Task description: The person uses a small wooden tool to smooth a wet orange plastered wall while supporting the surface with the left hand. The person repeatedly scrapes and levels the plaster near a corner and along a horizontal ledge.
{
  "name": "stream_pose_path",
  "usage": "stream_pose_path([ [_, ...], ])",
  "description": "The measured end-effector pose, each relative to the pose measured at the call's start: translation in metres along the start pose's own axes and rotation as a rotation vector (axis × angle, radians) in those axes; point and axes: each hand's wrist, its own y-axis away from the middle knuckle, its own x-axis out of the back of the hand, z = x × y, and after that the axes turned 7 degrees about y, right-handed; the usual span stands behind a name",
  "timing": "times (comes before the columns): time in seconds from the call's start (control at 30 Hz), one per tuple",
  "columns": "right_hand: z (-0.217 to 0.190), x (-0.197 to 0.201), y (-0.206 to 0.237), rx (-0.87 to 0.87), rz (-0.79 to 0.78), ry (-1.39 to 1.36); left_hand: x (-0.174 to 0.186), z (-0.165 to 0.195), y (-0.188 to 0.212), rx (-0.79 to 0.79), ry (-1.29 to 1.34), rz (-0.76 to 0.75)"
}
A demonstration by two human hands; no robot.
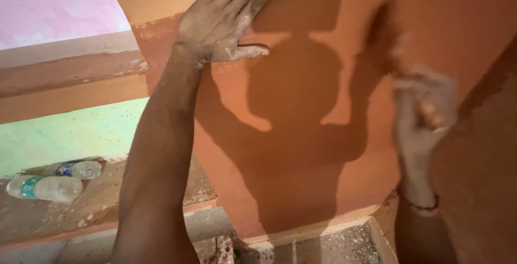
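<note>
My left hand [226, 16] lies flat and open against the orange-brown painted wall [323, 162] near the top of the view, fingers spread, with pale dust or paint on the thumb and fingers. My right hand [423, 110] is lower at the right, blurred with motion, fingers curled around something small that I cannot make out, close to the wall. The shadow of a head and both arms falls on the wall between the two hands.
Two plastic water bottles [46, 187] lie on a dusty ledge at the lower left. Behind them are a pale green wall [70, 132] and a pink wall above. A speckled floor [344, 245] shows at the bottom.
</note>
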Motion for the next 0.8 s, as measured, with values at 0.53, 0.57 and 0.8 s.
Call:
stream_pose_path([
  [0.53, 0.020, 0.047, 0.006, -0.297, 0.120, 0.015, -0.011, 0.000, 0.000, 0.049, 0.009, 0.006],
  [0.57, 0.026, 0.050, 0.008, -0.262, 0.117, 0.061, -0.012, 0.000, 0.001, 0.056, 0.003, 0.001],
  [0.8, 0.046, 0.021, 0.042, -0.140, -0.036, -0.005, -0.016, -0.002, 0.001, 0.027, -0.082, 0.025],
])
